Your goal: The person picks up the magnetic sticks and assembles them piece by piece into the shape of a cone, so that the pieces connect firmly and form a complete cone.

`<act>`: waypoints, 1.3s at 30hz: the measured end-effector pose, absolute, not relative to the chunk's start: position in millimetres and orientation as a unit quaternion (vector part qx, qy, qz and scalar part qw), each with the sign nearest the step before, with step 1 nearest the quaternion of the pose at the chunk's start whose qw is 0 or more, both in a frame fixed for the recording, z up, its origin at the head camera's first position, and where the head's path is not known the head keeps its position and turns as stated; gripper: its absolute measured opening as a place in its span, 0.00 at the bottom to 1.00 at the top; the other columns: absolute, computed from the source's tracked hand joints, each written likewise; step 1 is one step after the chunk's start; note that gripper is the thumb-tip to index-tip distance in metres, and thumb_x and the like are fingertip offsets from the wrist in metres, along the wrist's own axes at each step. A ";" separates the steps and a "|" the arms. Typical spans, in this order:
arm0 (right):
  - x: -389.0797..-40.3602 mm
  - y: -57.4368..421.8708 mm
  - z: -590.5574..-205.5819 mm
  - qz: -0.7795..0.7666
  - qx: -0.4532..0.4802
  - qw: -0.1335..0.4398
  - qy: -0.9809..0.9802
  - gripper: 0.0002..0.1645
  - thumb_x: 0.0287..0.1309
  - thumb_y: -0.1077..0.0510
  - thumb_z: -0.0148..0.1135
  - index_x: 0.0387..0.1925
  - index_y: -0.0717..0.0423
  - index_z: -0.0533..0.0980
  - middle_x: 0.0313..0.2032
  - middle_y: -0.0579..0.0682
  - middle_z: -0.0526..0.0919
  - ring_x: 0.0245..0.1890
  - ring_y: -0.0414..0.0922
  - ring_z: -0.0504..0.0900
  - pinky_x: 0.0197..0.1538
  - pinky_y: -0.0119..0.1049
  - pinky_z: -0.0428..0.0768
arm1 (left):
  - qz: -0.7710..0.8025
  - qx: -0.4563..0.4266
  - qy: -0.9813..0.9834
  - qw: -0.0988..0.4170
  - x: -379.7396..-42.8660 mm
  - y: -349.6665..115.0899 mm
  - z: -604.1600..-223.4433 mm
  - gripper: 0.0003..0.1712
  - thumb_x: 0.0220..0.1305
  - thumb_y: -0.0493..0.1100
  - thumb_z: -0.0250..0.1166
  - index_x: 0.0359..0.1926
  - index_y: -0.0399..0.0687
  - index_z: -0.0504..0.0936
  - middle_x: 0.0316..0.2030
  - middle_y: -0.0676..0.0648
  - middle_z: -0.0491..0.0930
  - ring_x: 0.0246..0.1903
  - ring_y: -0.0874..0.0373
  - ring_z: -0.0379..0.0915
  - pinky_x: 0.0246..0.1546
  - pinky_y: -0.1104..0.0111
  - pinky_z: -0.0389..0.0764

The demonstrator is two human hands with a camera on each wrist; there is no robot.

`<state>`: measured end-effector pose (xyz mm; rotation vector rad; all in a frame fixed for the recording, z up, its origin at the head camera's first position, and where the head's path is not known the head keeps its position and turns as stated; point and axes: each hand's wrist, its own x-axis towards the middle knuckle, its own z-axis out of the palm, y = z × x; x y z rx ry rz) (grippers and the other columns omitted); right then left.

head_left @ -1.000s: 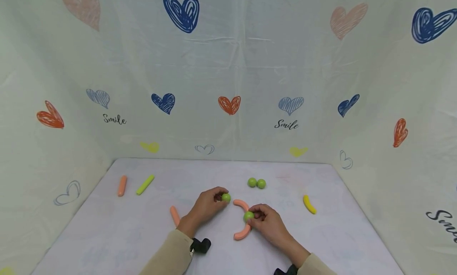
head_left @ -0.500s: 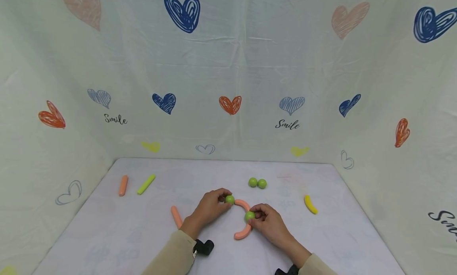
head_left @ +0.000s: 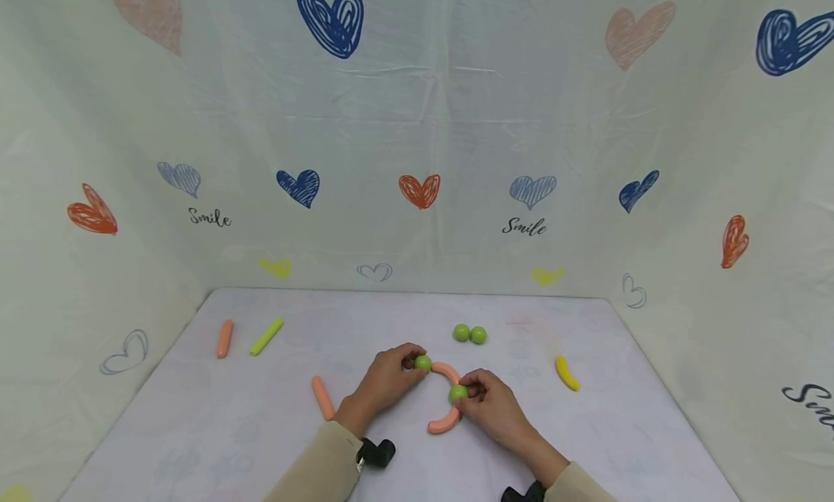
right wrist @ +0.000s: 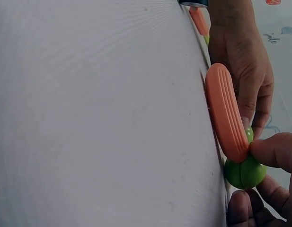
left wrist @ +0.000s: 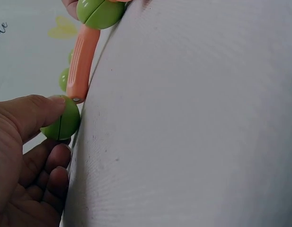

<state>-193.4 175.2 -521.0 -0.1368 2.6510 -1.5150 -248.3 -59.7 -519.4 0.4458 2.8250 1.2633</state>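
Note:
My left hand [head_left: 386,379] pinches a green ball [head_left: 423,363] between thumb and fingers. The ball sits right at the free end of a curved orange rod [head_left: 446,370]; in the left wrist view the rod [left wrist: 83,61] shows a small metallic tip against the ball [left wrist: 64,124]. A second green ball [head_left: 458,393] is pinched by my right hand [head_left: 494,409]. It joins that rod to another curved orange rod [head_left: 444,422] bending toward me. In the right wrist view this lower rod [right wrist: 226,111] has ridges along its side and meets the seamed ball [right wrist: 244,174].
Two more green balls [head_left: 470,334] lie together behind the hands. A short yellow curved rod [head_left: 566,374] is at right. Straight rods lie at left: an orange one [head_left: 224,339], a yellow-green one [head_left: 266,336], and another orange one [head_left: 322,398] beside my left forearm.
My left hand has moved right, bringing its ball from a gap away up to the curved rod's end. The joined rods and my right hand have shifted slightly right.

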 end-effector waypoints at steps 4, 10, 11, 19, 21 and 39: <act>-194.9 173.2 -520.7 -0.491 -0.046 0.036 0.869 0.19 0.56 0.58 0.78 0.48 0.57 0.81 0.39 0.49 0.81 0.37 0.43 0.77 0.38 0.29 0.77 | 0.404 0.142 0.904 0.007 -249.0 -60.2 -520.8 0.16 0.68 0.47 0.74 0.55 0.54 0.86 0.39 0.56 0.82 0.40 0.60 0.74 0.42 0.66 0.76; -197.1 166.5 -518.6 -0.495 -0.029 0.017 0.868 0.20 0.59 0.54 0.77 0.50 0.54 0.81 0.41 0.47 0.82 0.40 0.42 0.78 0.43 0.32 0.77 | 0.405 0.149 0.902 0.003 -249.7 -61.2 -521.3 0.15 0.67 0.46 0.74 0.54 0.53 0.86 0.38 0.56 0.82 0.39 0.61 0.74 0.41 0.67 0.76; -198.2 164.8 -518.0 -0.496 -0.027 0.013 0.868 0.20 0.60 0.53 0.77 0.51 0.54 0.81 0.42 0.47 0.83 0.42 0.42 0.78 0.44 0.34 0.78 | 0.406 0.151 0.902 0.002 -250.0 -61.5 -521.5 0.16 0.67 0.46 0.74 0.54 0.53 0.86 0.38 0.56 0.82 0.39 0.61 0.74 0.41 0.66 0.76; -213.1 147.1 -515.5 -0.467 -0.007 -0.007 0.884 0.22 0.62 0.52 0.76 0.53 0.56 0.82 0.46 0.50 0.87 0.46 0.44 0.83 0.49 0.44 0.83 | 0.410 0.149 0.900 0.007 -249.4 -63.4 -521.9 0.16 0.67 0.46 0.74 0.54 0.53 0.86 0.39 0.55 0.82 0.40 0.61 0.74 0.43 0.65 0.77; -214.7 144.1 -515.7 -0.453 -0.002 -0.015 0.891 0.20 0.62 0.53 0.75 0.52 0.57 0.83 0.45 0.51 0.88 0.44 0.44 0.83 0.48 0.44 0.84 | 0.410 0.151 0.899 0.008 -249.1 -63.9 -522.6 0.16 0.67 0.47 0.74 0.54 0.53 0.86 0.39 0.55 0.82 0.40 0.61 0.74 0.43 0.65 0.77; -215.7 140.0 -515.7 -0.457 0.047 -0.040 0.887 0.08 0.63 0.61 0.69 0.42 0.58 0.82 0.35 0.48 0.86 0.34 0.42 0.81 0.37 0.36 0.80 | 0.410 0.170 0.896 0.019 -250.5 -61.7 -522.6 0.16 0.67 0.44 0.74 0.55 0.52 0.86 0.47 0.53 0.85 0.47 0.56 0.78 0.50 0.57 0.80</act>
